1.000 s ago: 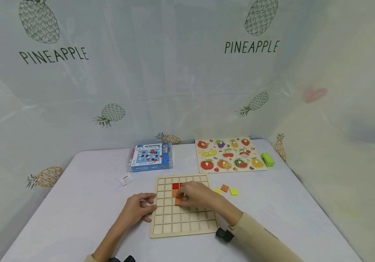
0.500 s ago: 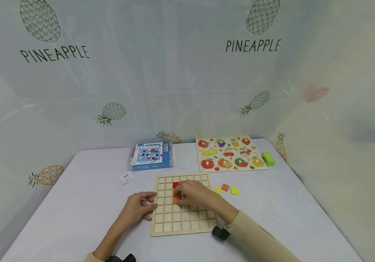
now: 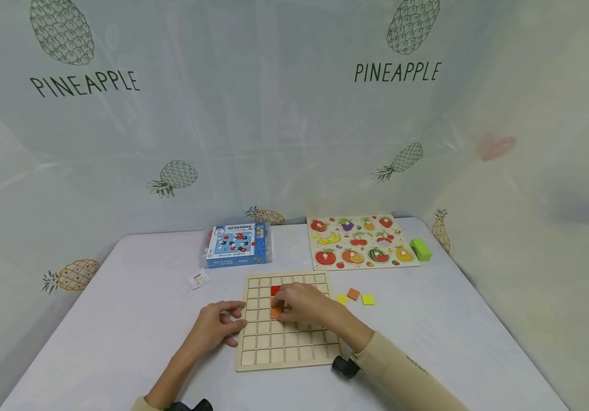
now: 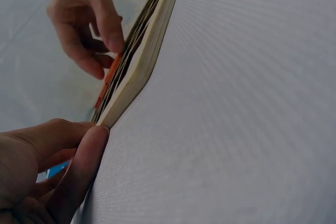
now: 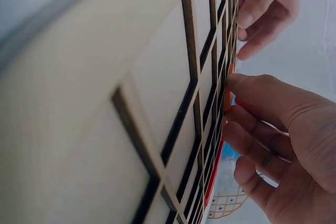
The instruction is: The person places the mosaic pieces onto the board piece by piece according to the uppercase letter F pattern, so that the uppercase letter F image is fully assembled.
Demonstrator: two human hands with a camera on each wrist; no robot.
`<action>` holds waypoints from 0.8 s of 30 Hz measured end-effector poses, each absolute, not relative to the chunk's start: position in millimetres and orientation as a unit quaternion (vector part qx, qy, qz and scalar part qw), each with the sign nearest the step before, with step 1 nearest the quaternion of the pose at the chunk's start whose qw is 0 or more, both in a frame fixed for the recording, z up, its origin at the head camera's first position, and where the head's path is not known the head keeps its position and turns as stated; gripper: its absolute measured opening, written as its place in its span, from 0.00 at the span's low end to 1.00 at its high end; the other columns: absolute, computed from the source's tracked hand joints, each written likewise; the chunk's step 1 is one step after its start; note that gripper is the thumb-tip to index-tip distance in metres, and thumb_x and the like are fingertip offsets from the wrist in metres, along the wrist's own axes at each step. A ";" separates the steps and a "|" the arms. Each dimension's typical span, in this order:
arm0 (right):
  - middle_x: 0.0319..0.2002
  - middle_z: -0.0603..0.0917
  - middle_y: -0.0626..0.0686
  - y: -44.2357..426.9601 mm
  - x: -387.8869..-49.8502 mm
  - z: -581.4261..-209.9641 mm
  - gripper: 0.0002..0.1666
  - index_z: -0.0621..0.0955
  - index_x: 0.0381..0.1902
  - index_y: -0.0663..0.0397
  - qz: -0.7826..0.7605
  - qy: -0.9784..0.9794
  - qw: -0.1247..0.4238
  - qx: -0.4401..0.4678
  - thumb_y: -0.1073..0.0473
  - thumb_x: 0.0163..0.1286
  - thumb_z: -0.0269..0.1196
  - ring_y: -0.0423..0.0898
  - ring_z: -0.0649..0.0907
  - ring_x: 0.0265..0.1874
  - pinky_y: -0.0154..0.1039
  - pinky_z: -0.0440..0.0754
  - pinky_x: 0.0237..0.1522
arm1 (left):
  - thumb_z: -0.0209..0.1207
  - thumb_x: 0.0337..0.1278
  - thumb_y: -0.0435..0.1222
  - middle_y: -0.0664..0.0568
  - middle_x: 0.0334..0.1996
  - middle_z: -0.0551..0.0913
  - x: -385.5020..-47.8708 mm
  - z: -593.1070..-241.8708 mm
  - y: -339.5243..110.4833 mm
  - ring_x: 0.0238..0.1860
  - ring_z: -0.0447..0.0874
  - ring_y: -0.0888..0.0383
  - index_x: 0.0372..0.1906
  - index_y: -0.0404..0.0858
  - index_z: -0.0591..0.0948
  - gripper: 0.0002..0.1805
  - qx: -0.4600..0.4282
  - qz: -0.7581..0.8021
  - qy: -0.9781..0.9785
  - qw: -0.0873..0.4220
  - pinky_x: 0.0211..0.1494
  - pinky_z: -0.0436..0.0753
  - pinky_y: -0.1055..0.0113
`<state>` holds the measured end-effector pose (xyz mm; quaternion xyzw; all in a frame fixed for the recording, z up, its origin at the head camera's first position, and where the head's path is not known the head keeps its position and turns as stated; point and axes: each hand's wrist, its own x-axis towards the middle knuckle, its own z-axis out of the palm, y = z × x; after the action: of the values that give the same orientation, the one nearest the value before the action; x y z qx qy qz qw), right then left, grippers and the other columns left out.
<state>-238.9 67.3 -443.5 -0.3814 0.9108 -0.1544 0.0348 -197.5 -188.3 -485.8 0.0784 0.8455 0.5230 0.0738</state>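
In the head view, a wooden grid board (image 3: 263, 342) lies on the table. My left hand (image 3: 214, 325) touches its left edge, thumb and index fingertips apart; the left wrist view shows this hand (image 4: 52, 166) at the board's rim (image 4: 142, 72). My right hand (image 3: 307, 303) reaches over the grid and pinches an orange tile (image 3: 276, 313) in the third column from the left. Another orange tile, partly covered by the fingers, and a red tile (image 3: 276, 290) lie above it. From the right wrist, thumb and index finger of this hand (image 5: 289, 135) meet at the orange tile (image 5: 228, 95).
Right of the board lie two yellow tiles (image 3: 368, 299) and an orange one (image 3: 353, 294). Behind are a blue boxed set (image 3: 237, 245), a fruit puzzle board (image 3: 361, 245) and a green block (image 3: 420, 250). A small printed packet (image 3: 199, 279) lies at the left.
The orange tile under my right fingers has shifted slightly left and away, now lined up below the other orange tile. The left hand stays at the board's edge.
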 end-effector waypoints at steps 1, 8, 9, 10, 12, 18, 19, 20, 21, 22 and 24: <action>0.41 0.84 0.41 67.7 -238.6 -443.5 0.14 0.86 0.47 0.44 -0.157 0.911 0.035 -0.381 0.51 0.63 0.69 0.34 0.78 0.34 0.23 0.80 0.37 | 0.69 0.53 0.31 0.44 0.39 0.79 -197.5 -486.0 -188.3 0.19 0.85 0.54 0.57 0.32 0.80 0.25 0.078 0.523 0.846 0.074 0.21 0.88 0.63; 0.40 0.85 0.41 74.0 -238.1 -443.7 0.14 0.87 0.47 0.44 -0.167 0.909 0.025 -0.381 0.52 0.63 0.69 0.35 0.80 0.35 0.23 0.80 0.38 | 0.68 0.53 0.31 0.44 0.40 0.79 -196.9 -485.3 -187.6 0.19 0.85 0.55 0.58 0.33 0.80 0.25 0.072 0.523 0.846 0.076 0.21 0.88 0.63; 0.40 0.85 0.42 75.8 -238.1 -443.0 0.14 0.87 0.47 0.45 -0.169 0.909 0.025 -0.380 0.53 0.63 0.69 0.35 0.80 0.35 0.24 0.80 0.37 | 0.68 0.53 0.31 0.44 0.40 0.79 -196.8 -485.1 -187.5 0.19 0.84 0.55 0.58 0.33 0.80 0.25 0.071 0.524 0.845 0.076 0.21 0.88 0.63; 0.40 0.85 0.42 78.0 -238.1 -442.4 0.13 0.87 0.47 0.44 -0.170 0.910 0.025 -0.378 0.53 0.63 0.69 0.35 0.80 0.35 0.24 0.80 0.37 | 0.68 0.53 0.31 0.44 0.40 0.79 -196.7 -485.0 -187.3 0.20 0.84 0.55 0.58 0.32 0.80 0.25 0.070 0.524 0.845 0.076 0.21 0.88 0.63; 0.41 0.85 0.42 83.3 -238.0 -441.2 0.14 0.87 0.47 0.45 -0.174 0.911 0.028 -0.373 0.53 0.64 0.69 0.36 0.80 0.35 0.24 0.80 0.36 | 0.68 0.53 0.31 0.44 0.40 0.79 -196.5 -484.9 -187.2 0.19 0.84 0.55 0.58 0.33 0.80 0.25 0.070 0.524 0.845 0.076 0.21 0.88 0.63; 0.40 0.85 0.44 107.4 -237.0 -437.2 0.14 0.86 0.46 0.48 -0.185 0.914 0.028 -0.359 0.53 0.62 0.70 0.37 0.80 0.33 0.26 0.79 0.33 | 0.68 0.52 0.31 0.44 0.39 0.79 -196.9 -484.3 -186.7 0.19 0.84 0.55 0.58 0.32 0.80 0.25 0.069 0.526 0.845 0.075 0.21 0.88 0.63; 0.39 0.85 0.45 112.2 -236.6 -436.7 0.14 0.86 0.46 0.48 -0.184 0.916 0.026 -0.356 0.53 0.62 0.70 0.38 0.80 0.33 0.26 0.79 0.33 | 0.68 0.52 0.31 0.45 0.39 0.79 -197.0 -484.3 -186.8 0.19 0.84 0.55 0.58 0.32 0.80 0.25 0.069 0.524 0.846 0.074 0.21 0.88 0.63; 0.39 0.85 0.45 117.1 -236.3 -436.5 0.14 0.86 0.45 0.48 -0.186 0.917 0.025 -0.351 0.53 0.62 0.70 0.38 0.79 0.32 0.26 0.79 0.32 | 0.68 0.52 0.31 0.45 0.39 0.79 -197.0 -484.3 -187.0 0.19 0.84 0.55 0.57 0.32 0.80 0.25 0.068 0.523 0.846 0.074 0.21 0.88 0.63; 0.39 0.85 0.46 122.1 -235.9 -436.2 0.15 0.86 0.45 0.49 -0.187 0.919 0.024 -0.347 0.53 0.62 0.71 0.38 0.79 0.32 0.26 0.79 0.32 | 0.68 0.52 0.31 0.45 0.39 0.79 -196.9 -484.2 -187.1 0.19 0.84 0.55 0.57 0.32 0.80 0.25 0.067 0.523 0.846 0.074 0.21 0.88 0.63; 0.39 0.85 0.46 127.1 -235.3 -435.8 0.15 0.86 0.45 0.49 -0.191 0.920 0.025 -0.342 0.53 0.61 0.71 0.39 0.79 0.32 0.27 0.78 0.31 | 0.68 0.52 0.31 0.45 0.39 0.79 -196.7 -484.3 -187.2 0.19 0.84 0.55 0.57 0.32 0.80 0.25 0.067 0.523 0.846 0.074 0.21 0.88 0.64; 0.39 0.85 0.46 137.0 -234.2 -435.9 0.15 0.86 0.45 0.49 -0.194 0.923 0.026 -0.331 0.53 0.61 0.71 0.40 0.80 0.31 0.27 0.78 0.30 | 0.68 0.52 0.31 0.45 0.39 0.79 -196.1 -484.5 -187.6 0.20 0.84 0.55 0.58 0.33 0.80 0.25 0.066 0.523 0.846 0.075 0.21 0.88 0.64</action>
<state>-234.2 137.0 -435.9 -0.3310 0.9230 -0.1943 0.0265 -196.1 -187.6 -484.5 0.0662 0.8465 0.5229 0.0754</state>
